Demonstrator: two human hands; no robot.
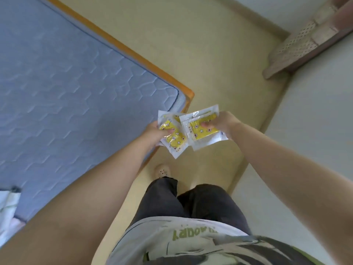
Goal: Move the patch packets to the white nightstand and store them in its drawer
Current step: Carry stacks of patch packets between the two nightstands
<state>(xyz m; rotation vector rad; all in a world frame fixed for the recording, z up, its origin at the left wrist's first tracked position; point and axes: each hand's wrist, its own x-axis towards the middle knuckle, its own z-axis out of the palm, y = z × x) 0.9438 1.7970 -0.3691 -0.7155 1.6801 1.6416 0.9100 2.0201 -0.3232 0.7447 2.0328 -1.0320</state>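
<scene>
Just off the bed (76,73) corner, our left hand (152,131) and right hand (222,124) each pinch a fan of patch packets (198,129); light, slick, floppy, they are best gripped across the middle.

Packets (198,133) right of mattress (76,83)

A home bedroom: a bare blue quilted mattress (63,77) on a wooden bed frame (133,54), yellow floor (210,54).
</scene>
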